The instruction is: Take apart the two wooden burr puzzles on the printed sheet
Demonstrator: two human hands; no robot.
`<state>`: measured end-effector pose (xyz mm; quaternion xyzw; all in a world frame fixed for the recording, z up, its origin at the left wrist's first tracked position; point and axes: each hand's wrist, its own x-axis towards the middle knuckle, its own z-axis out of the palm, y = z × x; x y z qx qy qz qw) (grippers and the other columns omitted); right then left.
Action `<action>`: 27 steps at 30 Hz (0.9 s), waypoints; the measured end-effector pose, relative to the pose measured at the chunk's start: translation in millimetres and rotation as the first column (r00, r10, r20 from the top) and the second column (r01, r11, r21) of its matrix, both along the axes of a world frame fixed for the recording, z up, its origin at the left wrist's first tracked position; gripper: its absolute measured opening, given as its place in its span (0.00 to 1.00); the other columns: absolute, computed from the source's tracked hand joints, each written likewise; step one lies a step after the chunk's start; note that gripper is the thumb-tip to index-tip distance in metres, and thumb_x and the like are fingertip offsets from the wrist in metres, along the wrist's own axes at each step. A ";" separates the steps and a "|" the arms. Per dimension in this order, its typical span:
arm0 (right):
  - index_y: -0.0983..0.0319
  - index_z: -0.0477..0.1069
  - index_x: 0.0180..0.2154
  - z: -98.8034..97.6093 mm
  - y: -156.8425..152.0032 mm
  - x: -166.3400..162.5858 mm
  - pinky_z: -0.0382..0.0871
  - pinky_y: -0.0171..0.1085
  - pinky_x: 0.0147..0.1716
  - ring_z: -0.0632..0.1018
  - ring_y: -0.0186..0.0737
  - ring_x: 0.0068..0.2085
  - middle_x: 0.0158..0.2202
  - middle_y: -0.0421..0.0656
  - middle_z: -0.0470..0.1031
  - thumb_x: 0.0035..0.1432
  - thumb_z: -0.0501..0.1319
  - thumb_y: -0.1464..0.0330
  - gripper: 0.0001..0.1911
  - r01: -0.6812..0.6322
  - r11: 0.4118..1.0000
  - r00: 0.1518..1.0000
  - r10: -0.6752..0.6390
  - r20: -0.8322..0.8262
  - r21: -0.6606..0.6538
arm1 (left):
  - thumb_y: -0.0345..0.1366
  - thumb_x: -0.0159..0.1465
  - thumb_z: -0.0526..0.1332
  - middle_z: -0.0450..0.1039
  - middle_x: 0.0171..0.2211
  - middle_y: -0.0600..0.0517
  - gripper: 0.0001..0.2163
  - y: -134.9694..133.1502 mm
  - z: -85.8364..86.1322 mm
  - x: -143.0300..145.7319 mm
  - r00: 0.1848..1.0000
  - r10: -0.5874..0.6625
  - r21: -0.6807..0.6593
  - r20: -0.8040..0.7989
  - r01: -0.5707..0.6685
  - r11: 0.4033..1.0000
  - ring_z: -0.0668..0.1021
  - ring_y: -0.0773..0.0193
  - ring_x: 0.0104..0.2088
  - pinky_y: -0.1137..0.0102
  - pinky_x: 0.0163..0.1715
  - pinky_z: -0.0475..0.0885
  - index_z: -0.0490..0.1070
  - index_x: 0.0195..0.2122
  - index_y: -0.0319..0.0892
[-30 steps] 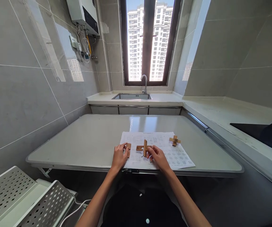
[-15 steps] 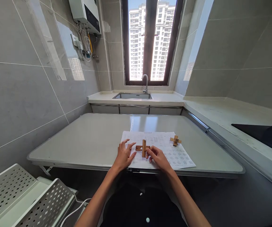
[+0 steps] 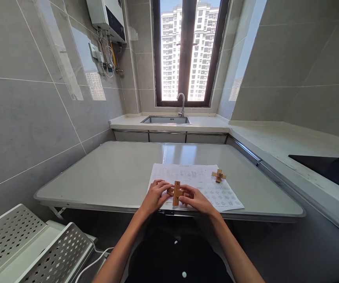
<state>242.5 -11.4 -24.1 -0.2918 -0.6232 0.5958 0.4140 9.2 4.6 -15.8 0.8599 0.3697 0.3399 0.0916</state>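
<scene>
Wooden cross piece (image 3: 176, 192): lower centre of frame, above the printed sheet (image 3: 216, 192) at the table (image 3: 113, 177) near edge. Left hand (image 3: 154, 196) and right hand (image 3: 197, 198): fingers pinching it from either side. Second wooden cross (image 3: 218, 175): on the sheet's upper right, well apart.

sheet print (image 3: 220, 193) too small to read, hands (image 3: 154, 195) hiding cross piece (image 3: 176, 192)
</scene>
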 end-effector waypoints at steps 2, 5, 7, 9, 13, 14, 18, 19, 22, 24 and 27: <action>0.59 0.72 0.53 1.1 -0.5 0.5 0.69 0.35 0.32 0.74 0.33 0.32 0.35 0.38 0.73 0.55 0.72 0.57 0.27 -0.001 1.000 1.000 0.001 0.009 0.008 | 0.40 0.68 0.63 0.79 0.49 0.50 0.15 -0.7 0.9 0.4 1.000 -0.003 -0.023 0.003 0.003 1.000 0.71 0.52 0.55 0.55 0.58 0.67 0.74 0.56 0.51; 0.58 0.72 0.52 1.1 -0.6 0.7 0.67 0.33 0.30 0.71 0.31 0.28 0.31 0.35 0.70 0.55 0.72 0.57 0.26 0.009 1.000 1.000 -0.009 0.009 0.019 | 0.39 0.69 0.62 0.80 0.47 0.50 0.16 -1.5 0.5 0.3 1.000 0.013 -0.050 -0.002 -0.013 0.999 0.71 0.52 0.55 0.55 0.57 0.68 0.73 0.57 0.52; 0.58 0.71 0.52 1.0 -0.5 0.8 0.66 0.32 0.28 0.70 0.29 0.26 0.32 0.36 0.70 0.54 0.72 0.57 0.26 0.021 0.999 0.999 -0.021 0.024 0.028 | 0.38 0.69 0.62 0.80 0.46 0.50 0.17 -1.2 -1.1 -0.1 1.000 0.018 -0.058 0.002 -0.017 0.998 0.72 0.52 0.55 0.56 0.57 0.68 0.73 0.58 0.51; 0.58 0.71 0.51 1.0 -0.8 1.3 0.63 0.31 0.24 0.69 0.27 0.24 0.34 0.36 0.70 0.54 0.72 0.56 0.26 0.026 0.999 0.999 -0.027 0.043 0.023 | 0.36 0.68 0.63 0.80 0.46 0.50 0.18 -0.7 -3.2 -0.6 1.000 0.017 -0.061 0.009 -0.017 0.998 0.72 0.53 0.55 0.56 0.58 0.67 0.72 0.59 0.51; 0.56 0.71 0.51 1.0 -1.5 2.2 0.59 0.30 0.20 0.65 0.24 0.21 0.37 0.36 0.69 0.53 0.72 0.56 0.26 0.017 1.000 0.999 -0.016 0.043 -0.018 | 0.33 0.68 0.63 0.80 0.46 0.51 0.18 0.0 -5.9 -1.1 0.999 0.029 -0.068 0.021 -0.028 0.997 0.72 0.54 0.57 0.57 0.59 0.67 0.72 0.59 0.52; 0.56 0.71 0.51 0.7 -1.5 2.3 0.59 0.30 0.20 0.65 0.24 0.21 0.37 0.36 0.69 0.53 0.73 0.56 0.26 0.015 1.000 0.999 -0.014 0.038 -0.024 | 0.33 0.68 0.63 0.80 0.46 0.50 0.18 0.0 -6.1 -1.1 0.999 0.032 -0.069 0.021 -0.030 0.997 0.72 0.54 0.57 0.58 0.58 0.67 0.72 0.59 0.53; 0.56 0.70 0.53 -1.4 -0.1 2.0 0.65 0.33 0.26 0.70 0.28 0.25 0.37 0.37 0.69 0.55 0.72 0.56 0.27 0.021 1.000 1.000 -0.021 0.009 -0.009 | 0.34 0.67 0.63 0.78 0.45 0.49 0.20 -0.6 -6.7 -1.0 0.999 0.042 -0.058 0.011 -0.041 0.997 0.72 0.54 0.57 0.58 0.57 0.69 0.72 0.60 0.53; 0.56 0.70 0.54 -1.8 0.3 1.8 0.67 0.34 0.28 0.71 0.29 0.26 0.37 0.38 0.70 0.56 0.71 0.55 0.27 0.011 1.000 1.000 -0.011 -0.002 -0.004 | 0.34 0.67 0.63 0.78 0.46 0.48 0.20 -0.7 -7.0 -1.0 0.999 0.044 -0.054 0.008 -0.044 0.998 0.72 0.53 0.57 0.58 0.57 0.69 0.72 0.60 0.53; 0.56 0.66 0.58 -0.9 0.5 1.3 0.70 0.37 0.32 0.73 0.32 0.29 0.36 0.38 0.71 0.60 0.67 0.53 0.29 -0.049 0.999 0.998 0.049 -0.030 0.007 | 0.36 0.67 0.64 0.77 0.47 0.48 0.19 -0.3 -7.9 -1.2 0.999 0.038 -0.049 -0.005 -0.038 0.998 0.72 0.53 0.57 0.59 0.57 0.69 0.72 0.59 0.53; 0.56 0.64 0.60 1.8 -0.6 1.1 0.71 0.38 0.34 0.74 0.34 0.30 0.35 0.38 0.73 0.62 0.65 0.52 0.30 -0.080 0.997 0.997 0.080 -0.023 0.012 | 0.36 0.67 0.64 0.77 0.47 0.48 0.19 0.1 -8.2 -1.4 0.999 0.029 -0.051 -0.015 -0.030 0.998 0.72 0.53 0.57 0.58 0.57 0.68 0.72 0.59 0.52; 0.57 0.61 0.61 8.1 -3.6 1.2 0.72 0.39 0.36 0.78 0.37 0.33 0.36 0.41 0.77 0.62 0.65 0.51 0.32 -0.102 0.995 0.994 0.102 0.038 0.019 | 0.36 0.67 0.63 0.77 0.46 0.47 0.18 -0.3 -7.8 -1.7 0.999 0.025 -0.062 -0.022 -0.026 0.998 0.72 0.53 0.57 0.57 0.57 0.68 0.73 0.59 0.51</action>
